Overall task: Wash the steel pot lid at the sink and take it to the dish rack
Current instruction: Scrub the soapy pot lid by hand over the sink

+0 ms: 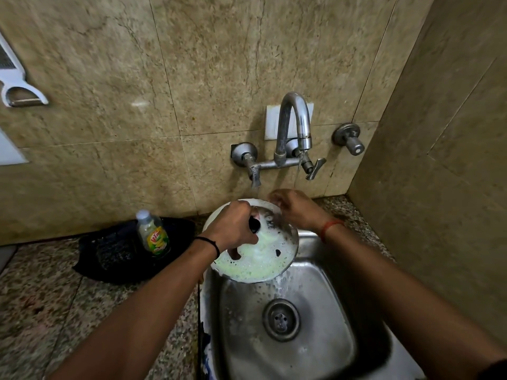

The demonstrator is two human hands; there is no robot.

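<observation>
The round steel pot lid (263, 263) is held tilted over the back left of the steel sink (323, 303), its face covered in greenish-white foam. My left hand (233, 229) grips the black knob at the lid's middle. My right hand (293, 207) rests on the lid's far rim, fingers curled over the edge, right under the thin stream of water from the tap (295, 124). Water runs off the lid's lower right edge into the basin.
A dish soap bottle (153, 233) stands on a black mesh cloth (115, 253) on the granite counter (55, 303) left of the sink. A wall closes the right side. The drain (281, 319) sits mid-basin. A white peeler (16, 89) hangs at the far left.
</observation>
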